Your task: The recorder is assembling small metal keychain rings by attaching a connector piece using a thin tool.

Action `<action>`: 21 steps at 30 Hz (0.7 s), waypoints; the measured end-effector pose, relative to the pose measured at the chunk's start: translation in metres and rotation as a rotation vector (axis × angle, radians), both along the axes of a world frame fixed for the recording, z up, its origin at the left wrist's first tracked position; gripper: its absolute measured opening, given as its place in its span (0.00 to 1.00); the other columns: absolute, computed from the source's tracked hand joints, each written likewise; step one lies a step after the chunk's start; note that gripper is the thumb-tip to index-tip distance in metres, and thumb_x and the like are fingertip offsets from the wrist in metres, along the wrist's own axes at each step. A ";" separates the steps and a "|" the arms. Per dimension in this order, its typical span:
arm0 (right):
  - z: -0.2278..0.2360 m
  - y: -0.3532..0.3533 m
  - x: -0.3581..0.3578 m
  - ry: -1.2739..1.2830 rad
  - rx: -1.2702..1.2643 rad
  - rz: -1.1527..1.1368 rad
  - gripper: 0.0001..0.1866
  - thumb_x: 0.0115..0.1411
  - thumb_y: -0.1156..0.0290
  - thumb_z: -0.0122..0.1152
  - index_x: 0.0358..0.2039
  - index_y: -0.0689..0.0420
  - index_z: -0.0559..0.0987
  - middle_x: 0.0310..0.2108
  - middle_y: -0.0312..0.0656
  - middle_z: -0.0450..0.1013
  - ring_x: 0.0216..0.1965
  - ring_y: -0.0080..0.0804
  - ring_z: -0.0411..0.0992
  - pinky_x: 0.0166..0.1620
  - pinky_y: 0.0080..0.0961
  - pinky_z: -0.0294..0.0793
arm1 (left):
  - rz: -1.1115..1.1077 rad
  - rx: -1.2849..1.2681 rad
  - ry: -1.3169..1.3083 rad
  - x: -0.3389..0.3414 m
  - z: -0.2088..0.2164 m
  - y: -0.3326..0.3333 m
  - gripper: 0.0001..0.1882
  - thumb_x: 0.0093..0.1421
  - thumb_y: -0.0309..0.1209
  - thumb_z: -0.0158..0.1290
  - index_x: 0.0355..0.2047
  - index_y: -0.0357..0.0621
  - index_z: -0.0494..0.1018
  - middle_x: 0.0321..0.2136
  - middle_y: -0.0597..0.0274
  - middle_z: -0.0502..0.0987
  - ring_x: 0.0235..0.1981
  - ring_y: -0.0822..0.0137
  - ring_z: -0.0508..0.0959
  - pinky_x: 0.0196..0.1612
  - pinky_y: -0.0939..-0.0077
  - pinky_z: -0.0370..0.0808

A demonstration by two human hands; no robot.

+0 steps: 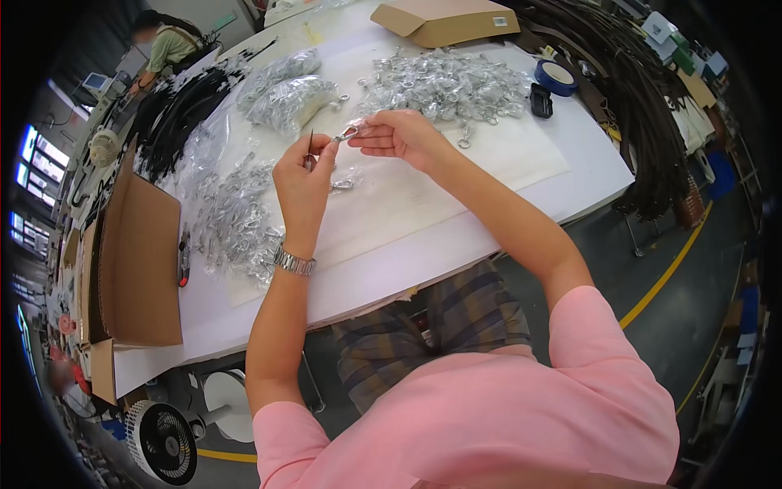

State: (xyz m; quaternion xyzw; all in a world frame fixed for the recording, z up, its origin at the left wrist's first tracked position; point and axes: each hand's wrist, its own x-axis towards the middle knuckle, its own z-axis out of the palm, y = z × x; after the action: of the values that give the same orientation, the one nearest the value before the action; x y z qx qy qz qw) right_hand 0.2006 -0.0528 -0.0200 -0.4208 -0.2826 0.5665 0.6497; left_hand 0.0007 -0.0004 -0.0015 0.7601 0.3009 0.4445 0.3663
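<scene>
Between my two hands, above the white table, is a silver metal snap hook [349,133]. My left hand [303,181] pinches one end of it and also has a thin dark pointed tool [310,145] sticking up between its fingers; its exact kind is unclear. My right hand [411,140] has its fingertips closed at the hook's other end. A large pile of small metal hooks in clear wrapping [446,85] lies beyond my right hand. Another pile of silver hooks [236,213] spreads to the left of my left hand.
An open cardboard box [142,261] stands at the left table edge, with a red-and-black cutter [184,259] beside it. Clear plastic bags [285,94], blue tape [555,77] and dark straps [607,90] lie farther off. A person [169,47] sits at the far left; a fan [163,440] stands below.
</scene>
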 end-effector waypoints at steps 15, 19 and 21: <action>-0.003 0.002 -0.007 0.146 -0.033 0.133 0.10 0.67 0.69 0.60 0.42 0.63 0.78 0.43 0.52 0.81 0.48 0.43 0.81 0.52 0.37 0.82 | 0.034 0.155 -0.008 0.005 -0.002 -0.004 0.06 0.59 0.25 0.61 0.35 0.35 0.80 0.26 0.63 0.78 0.19 0.77 0.65 0.24 0.79 0.64; -0.011 0.003 -0.013 0.262 0.010 0.212 0.10 0.68 0.68 0.60 0.44 0.60 0.78 0.45 0.47 0.81 0.50 0.40 0.80 0.56 0.37 0.79 | 0.047 0.173 0.007 0.005 -0.005 -0.001 0.06 0.59 0.25 0.61 0.35 0.34 0.80 0.26 0.63 0.78 0.20 0.77 0.66 0.25 0.79 0.64; -0.013 0.003 -0.018 0.262 0.043 0.255 0.10 0.69 0.66 0.61 0.44 0.59 0.78 0.47 0.44 0.80 0.51 0.36 0.79 0.57 0.36 0.78 | 0.050 0.189 0.006 0.003 -0.006 0.000 0.06 0.59 0.25 0.61 0.35 0.34 0.80 0.26 0.63 0.78 0.20 0.76 0.66 0.25 0.79 0.64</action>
State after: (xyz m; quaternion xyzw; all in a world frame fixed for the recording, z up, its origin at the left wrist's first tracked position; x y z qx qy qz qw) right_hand 0.1827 -0.0498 -0.0334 -0.2904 -0.2586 0.6880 0.6128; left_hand 0.0035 -0.0001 -0.0074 0.7850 0.2776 0.4773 0.2810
